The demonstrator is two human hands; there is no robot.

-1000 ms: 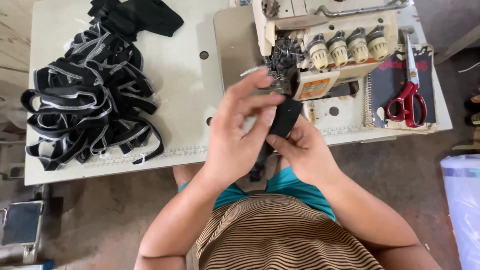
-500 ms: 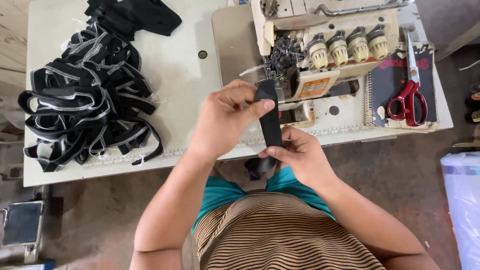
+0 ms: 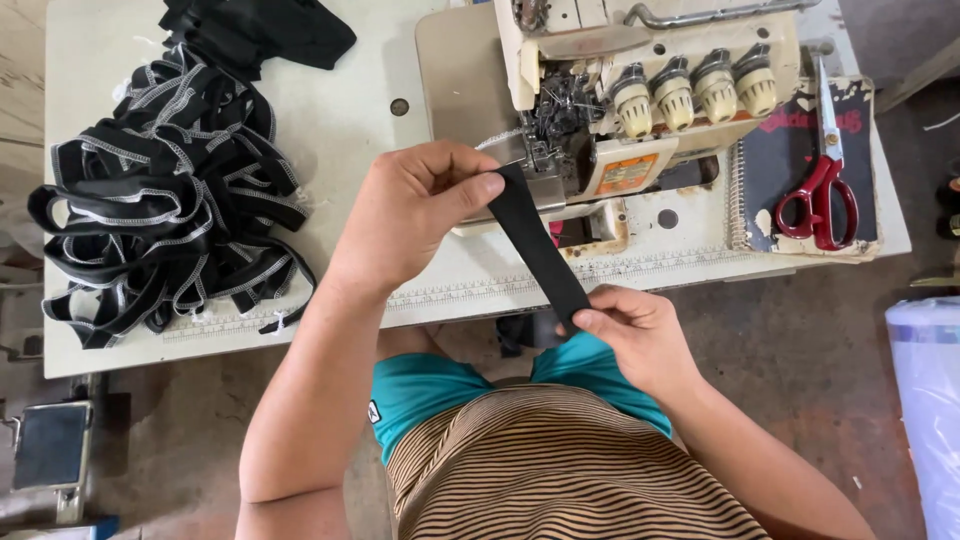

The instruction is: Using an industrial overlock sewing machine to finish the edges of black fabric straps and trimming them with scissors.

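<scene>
A black fabric strip [image 3: 540, 245] is held stretched out between both hands, just in front of the sewing machine [image 3: 640, 95] and above the front edge of the counter [image 3: 340, 150]. The upper end is pinched by the left hand [image 3: 415, 215], thumb pressed against curled fingers, right beside the machine's needle area. The lower end is gripped by the right hand [image 3: 640, 335], closed around it with the thumb on top, down past the counter's edge, over the lap. The strip runs on a slant, pretty much taut, from upper left to lower right.

Off to the left on the counter, a big heap of black strips with white stitched edges [image 3: 165, 215] is piled up, with a dark cloth [image 3: 260, 30] lying at its top. To the right of the machine, red-handled scissors [image 3: 820, 175] are laid on a dark spiral notebook [image 3: 775, 160]. Four cream-coloured knobs [image 3: 695, 90] are lined up on the machine's front.
</scene>
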